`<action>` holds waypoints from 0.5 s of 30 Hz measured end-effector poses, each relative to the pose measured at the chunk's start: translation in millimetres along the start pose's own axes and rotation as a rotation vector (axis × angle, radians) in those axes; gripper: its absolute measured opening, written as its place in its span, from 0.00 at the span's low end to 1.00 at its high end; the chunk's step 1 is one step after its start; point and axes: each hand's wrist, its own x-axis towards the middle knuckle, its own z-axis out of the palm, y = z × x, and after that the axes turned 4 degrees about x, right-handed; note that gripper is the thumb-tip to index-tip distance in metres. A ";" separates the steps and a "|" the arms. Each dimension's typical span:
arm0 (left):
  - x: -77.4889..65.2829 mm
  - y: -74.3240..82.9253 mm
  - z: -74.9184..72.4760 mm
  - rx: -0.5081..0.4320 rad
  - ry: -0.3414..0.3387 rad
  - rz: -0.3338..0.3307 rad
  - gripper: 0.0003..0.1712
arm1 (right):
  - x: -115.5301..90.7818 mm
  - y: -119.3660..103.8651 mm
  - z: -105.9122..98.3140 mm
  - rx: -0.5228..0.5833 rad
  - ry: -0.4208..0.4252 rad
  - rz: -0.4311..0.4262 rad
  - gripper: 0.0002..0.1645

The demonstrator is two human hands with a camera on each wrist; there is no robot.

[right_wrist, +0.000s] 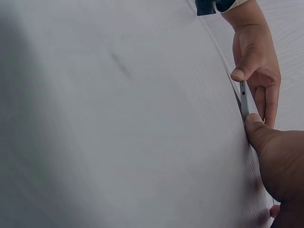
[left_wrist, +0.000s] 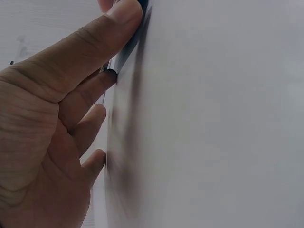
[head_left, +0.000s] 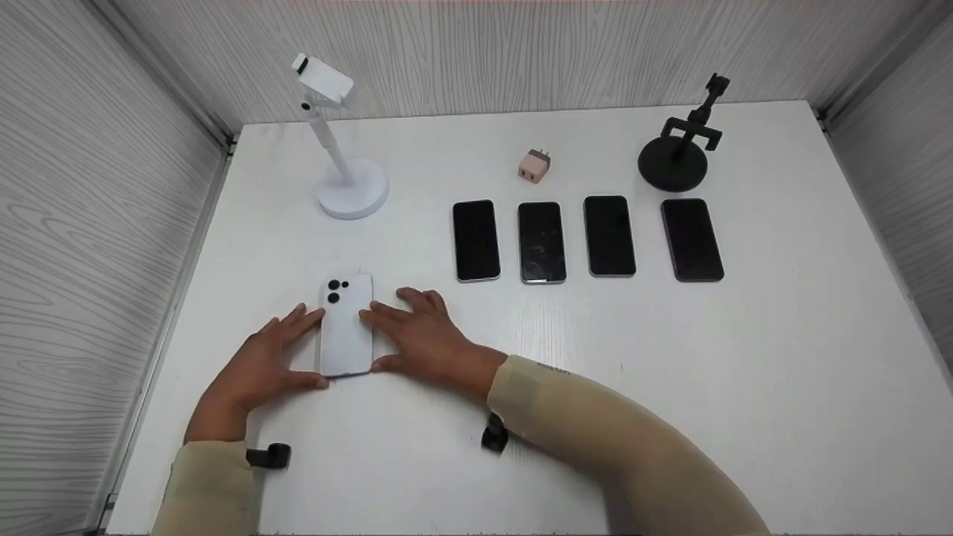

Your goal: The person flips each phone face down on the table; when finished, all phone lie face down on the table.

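A white smartphone point(head_left: 346, 335) lies back up on the table, its several dark camera lenses at the top left. At its left side my left hand point(head_left: 264, 365) has the index fingertip against the long edge and the thumb at the bottom corner. From the right, my right hand point(head_left: 428, 339) touches the phone with extended index finger and thumb. Its other fingers stand off to the side. In the left wrist view, the left thumb point(left_wrist: 80, 52) partly covers the phone's edge. The phone's thin bottom edge point(right_wrist: 244, 97) shows between both thumbs in the right wrist view.
A white phone stand point(head_left: 354, 190) is at the back left, a black stand point(head_left: 672, 165) at the back right. Several black-screened phones, including one nearest the middle point(head_left: 476, 242), lie in a row. A pink charger plug point(head_left: 534, 167) sits behind them. Walls border the table point(head_left: 670, 372).
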 end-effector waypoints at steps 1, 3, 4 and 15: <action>-0.2 0.2 -0.5 -0.002 -0.002 -0.004 0.68 | -0.2 -0.1 -0.2 -0.002 -0.004 -0.003 0.49; -0.5 -0.1 -1.1 -0.010 -0.004 -0.013 0.68 | -0.8 -0.3 -0.7 -0.001 -0.012 -0.008 0.48; -0.7 0.0 -1.4 -0.016 -0.005 -0.019 0.68 | -1.0 -0.4 -0.9 0.001 -0.015 -0.009 0.48; -1.5 2.8 -1.9 0.006 -0.004 -0.020 0.63 | -1.0 -0.2 0.4 -0.032 -0.008 -0.017 0.46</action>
